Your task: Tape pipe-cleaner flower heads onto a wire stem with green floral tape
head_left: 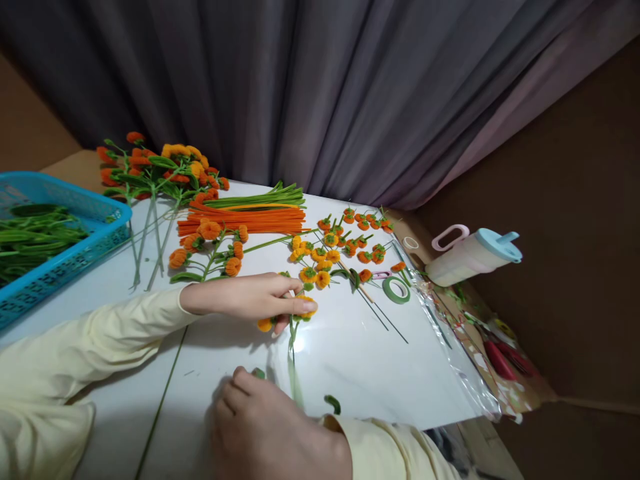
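My left hand (267, 300) pinches a stem carrying yellow pipe-cleaner flowers (265, 325); one bloom sits under the thumb. From that stem a pale green strip of floral tape (295, 380) runs down toward my right hand (273, 423). The right fingers are curled closed, and a bit of green shows beside them; the rest of what they hold is hidden behind the hand. Just beyond my left hand lie loose yellow flower heads (323, 279). A small curled green piece (332, 403) rests near my right wrist.
A blue basket (107, 230) of green leaves stands at left. Orange pipe cleaners (245, 221), green ones (270, 195), finished flower stems (150, 167) and orange flower heads (365, 256) lie behind. At right are a green tape roll (396, 290), a tumbler (473, 257) and red-handled scissors (500, 360).
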A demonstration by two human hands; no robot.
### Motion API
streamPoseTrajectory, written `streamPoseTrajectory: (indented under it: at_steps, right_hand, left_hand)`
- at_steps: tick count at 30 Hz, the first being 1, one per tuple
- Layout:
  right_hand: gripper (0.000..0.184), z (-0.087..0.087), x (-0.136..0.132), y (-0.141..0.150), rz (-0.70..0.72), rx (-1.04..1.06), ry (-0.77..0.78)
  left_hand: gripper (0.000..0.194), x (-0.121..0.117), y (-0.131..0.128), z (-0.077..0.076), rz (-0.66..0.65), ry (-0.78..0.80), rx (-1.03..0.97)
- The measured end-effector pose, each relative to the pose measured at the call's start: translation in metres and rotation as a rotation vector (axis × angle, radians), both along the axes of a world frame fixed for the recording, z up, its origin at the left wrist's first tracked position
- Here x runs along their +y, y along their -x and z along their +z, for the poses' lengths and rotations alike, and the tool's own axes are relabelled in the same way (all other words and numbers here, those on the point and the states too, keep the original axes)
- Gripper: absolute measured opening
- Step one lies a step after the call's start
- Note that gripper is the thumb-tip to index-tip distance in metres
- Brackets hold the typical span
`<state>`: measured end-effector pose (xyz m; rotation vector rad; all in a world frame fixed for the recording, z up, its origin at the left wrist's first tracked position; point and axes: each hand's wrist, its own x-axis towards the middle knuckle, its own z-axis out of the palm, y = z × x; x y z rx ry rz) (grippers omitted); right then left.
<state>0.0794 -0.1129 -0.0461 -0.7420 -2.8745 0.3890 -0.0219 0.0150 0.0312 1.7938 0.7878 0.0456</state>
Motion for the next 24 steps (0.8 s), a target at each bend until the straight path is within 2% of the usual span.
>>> streamPoseTrajectory:
  at_steps: [3,7,10,12,14,16,19,21,24]
  right_hand:
    - [0.014,0.015,0.004,-0.002,0.05,-0.028,-0.052]
    - [0.018,0.04,0.011,-0.036,0.14,0.127,-0.043]
    - [0.021,0.049,0.019,-0.069,-0.103,0.339,0.052]
    - [0.018,0.048,0.025,-0.087,-0.491,0.492,0.115]
    - [0.014,0.043,0.032,-0.097,-0.67,0.558,0.222]
    - [0.019,0.037,0.039,-0.099,-0.689,0.583,0.432]
    - [0.021,0.029,0.049,-0.093,-0.622,0.651,0.736]
    - [0.02,0.028,0.053,-0.088,-0.603,0.699,0.812]
    - [0.021,0.03,0.058,-0.082,-0.654,0.722,0.789]
  left_hand:
    - [0.037,0.0,0.001,0.0,0.009,-0.016,0.009]
    - [0.038,0.0,0.001,0.0,0.009,-0.022,0.013]
    - [0.039,0.001,0.0,0.0,0.001,-0.02,0.002]
    - [0.038,0.0,0.0,0.001,-0.001,-0.018,-0.002]
    - [0.038,0.0,0.0,0.001,0.0,-0.01,-0.002]
    - [0.037,0.0,0.0,0.001,0.002,-0.009,-0.001]
    - [0.035,0.0,-0.001,0.002,0.005,-0.002,-0.009]
    - [0.035,0.0,-0.001,0.003,0.005,0.015,-0.016]
    - [0.035,-0.001,-0.003,0.005,0.011,0.033,-0.013]
